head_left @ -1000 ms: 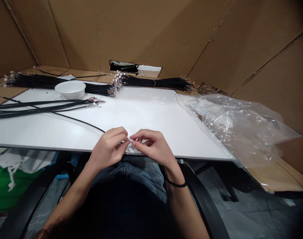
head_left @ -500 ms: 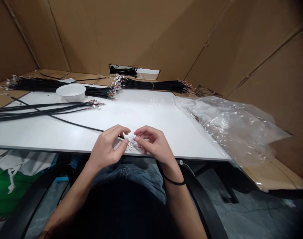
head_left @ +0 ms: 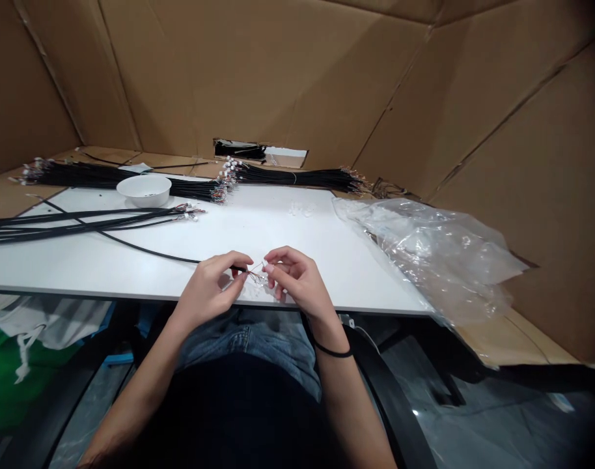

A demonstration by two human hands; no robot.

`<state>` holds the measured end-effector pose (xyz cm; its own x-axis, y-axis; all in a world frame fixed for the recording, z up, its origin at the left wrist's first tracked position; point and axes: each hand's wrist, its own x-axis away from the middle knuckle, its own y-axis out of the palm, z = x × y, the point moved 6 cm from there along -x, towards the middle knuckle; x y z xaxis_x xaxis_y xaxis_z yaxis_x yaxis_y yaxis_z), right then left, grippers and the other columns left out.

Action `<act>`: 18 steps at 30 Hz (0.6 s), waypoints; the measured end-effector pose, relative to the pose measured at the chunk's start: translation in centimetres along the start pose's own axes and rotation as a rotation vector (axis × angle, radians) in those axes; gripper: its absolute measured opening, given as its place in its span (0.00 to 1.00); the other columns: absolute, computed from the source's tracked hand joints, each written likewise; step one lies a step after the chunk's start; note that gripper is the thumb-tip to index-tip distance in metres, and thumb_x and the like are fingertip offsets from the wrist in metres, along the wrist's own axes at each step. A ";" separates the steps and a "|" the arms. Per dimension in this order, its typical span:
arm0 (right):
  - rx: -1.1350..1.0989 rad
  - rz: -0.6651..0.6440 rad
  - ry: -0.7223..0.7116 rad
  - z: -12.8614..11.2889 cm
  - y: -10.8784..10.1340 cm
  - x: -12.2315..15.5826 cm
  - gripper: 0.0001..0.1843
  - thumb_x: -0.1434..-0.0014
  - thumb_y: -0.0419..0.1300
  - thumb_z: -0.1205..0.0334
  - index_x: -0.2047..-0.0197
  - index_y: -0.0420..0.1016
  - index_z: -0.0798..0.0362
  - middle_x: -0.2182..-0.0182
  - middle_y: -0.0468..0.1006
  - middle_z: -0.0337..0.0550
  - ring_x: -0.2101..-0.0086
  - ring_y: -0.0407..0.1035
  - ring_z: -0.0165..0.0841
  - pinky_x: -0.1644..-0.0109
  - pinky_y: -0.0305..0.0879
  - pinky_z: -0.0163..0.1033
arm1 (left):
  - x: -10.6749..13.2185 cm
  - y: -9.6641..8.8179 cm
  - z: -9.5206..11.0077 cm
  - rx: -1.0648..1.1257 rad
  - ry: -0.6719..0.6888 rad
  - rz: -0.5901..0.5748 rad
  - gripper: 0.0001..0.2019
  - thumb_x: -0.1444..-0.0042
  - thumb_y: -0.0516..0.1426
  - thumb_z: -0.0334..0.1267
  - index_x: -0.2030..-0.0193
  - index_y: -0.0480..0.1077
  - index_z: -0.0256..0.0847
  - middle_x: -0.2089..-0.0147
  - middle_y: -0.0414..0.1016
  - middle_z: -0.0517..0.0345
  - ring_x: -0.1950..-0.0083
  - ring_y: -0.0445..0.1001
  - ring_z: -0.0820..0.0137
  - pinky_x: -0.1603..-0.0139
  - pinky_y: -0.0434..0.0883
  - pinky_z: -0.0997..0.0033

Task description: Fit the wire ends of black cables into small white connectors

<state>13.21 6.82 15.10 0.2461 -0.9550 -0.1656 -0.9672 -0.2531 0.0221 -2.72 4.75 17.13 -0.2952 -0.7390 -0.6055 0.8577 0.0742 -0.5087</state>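
A black cable [head_left: 151, 252] runs across the white table [head_left: 278, 228] from the left and ends between my hands. My left hand [head_left: 207, 290] closes on the black sheath near its end. Fine bare wires [head_left: 255, 273] fan out from that end, and the fingertips of my right hand [head_left: 295, 277] pinch them. The wires are too thin to make out singly. Just beneath the hands, more thin strands lie on the table edge, partly hidden by my fingers.
Bundled black cables [head_left: 292, 177] lie along the table's back edge, and loose ones [head_left: 83, 221] lie at left. A white bowl [head_left: 144, 192] and small white connectors [head_left: 300, 210] sit on the table. A clear plastic bag [head_left: 424, 254] lies at right, with cardboard walls [head_left: 278, 78] behind.
My hands have drawn closer together, with the fine wires now pinched between them. The whole scene has shifted slightly in view, with the table and bag sitting a little differently.
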 end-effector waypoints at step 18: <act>0.171 -0.033 -0.201 -1.1 -0.2 0.4 0.11 0.47 0.68 0.54 0.70 0.78 0.53 0.70 0.68 0.42 0.73 0.63 0.28 0.81 0.56 0.30 | -0.1 -0.2 0.1 0.037 0.008 0.007 0.05 0.40 0.55 0.29 0.62 0.72 0.40 0.64 0.78 0.57 0.62 0.76 0.70 0.60 0.71 0.72</act>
<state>13.57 6.29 16.10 0.2769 -0.8923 -0.3565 -0.9596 -0.2374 -0.1512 -2.83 4.73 17.30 -0.2921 -0.7332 -0.6141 0.8748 0.0546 -0.4814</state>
